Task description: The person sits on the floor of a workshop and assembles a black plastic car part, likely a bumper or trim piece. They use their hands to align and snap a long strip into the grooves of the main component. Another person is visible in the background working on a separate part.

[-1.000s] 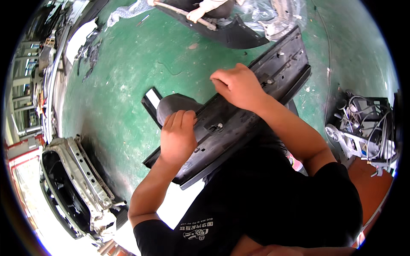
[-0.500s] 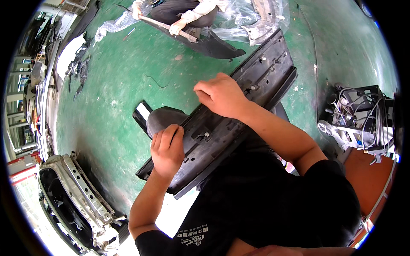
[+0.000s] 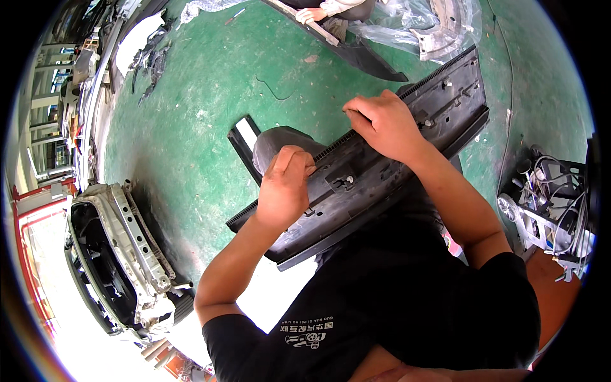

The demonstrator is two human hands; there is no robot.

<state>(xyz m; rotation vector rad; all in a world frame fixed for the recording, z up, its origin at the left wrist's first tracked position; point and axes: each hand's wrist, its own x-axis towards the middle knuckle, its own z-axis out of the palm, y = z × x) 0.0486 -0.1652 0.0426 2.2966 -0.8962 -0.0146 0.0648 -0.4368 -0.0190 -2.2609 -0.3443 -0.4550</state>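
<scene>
A long black plastic trim panel (image 3: 375,184) lies slantwise across my lap, its near end low on the left and its far end up on the right. A toothed strip runs along its far edge, and small pale clips stand on its face. My left hand (image 3: 284,190) is closed in a pinch at the toothed edge, near the panel's lower left end. Farther up that edge, my right hand (image 3: 387,129) is pinched shut over the panel. What either hand's fingertips hold is hidden or too small to make out.
Ahead, a co-worker's hand (image 3: 310,15) rests on another dark panel (image 3: 363,58). Clear plastic sheeting (image 3: 398,32) lies beside it. A stripped car body section (image 3: 130,254) stands at left; a cart with tangled cables (image 3: 547,204) is at right. A thin wire (image 3: 272,89) lies on the green floor.
The whole scene has shifted rightward in the picture as the view turned. My left fingers have changed their curl and sit slightly higher over the panel's edge. My right hand stays pinched.
</scene>
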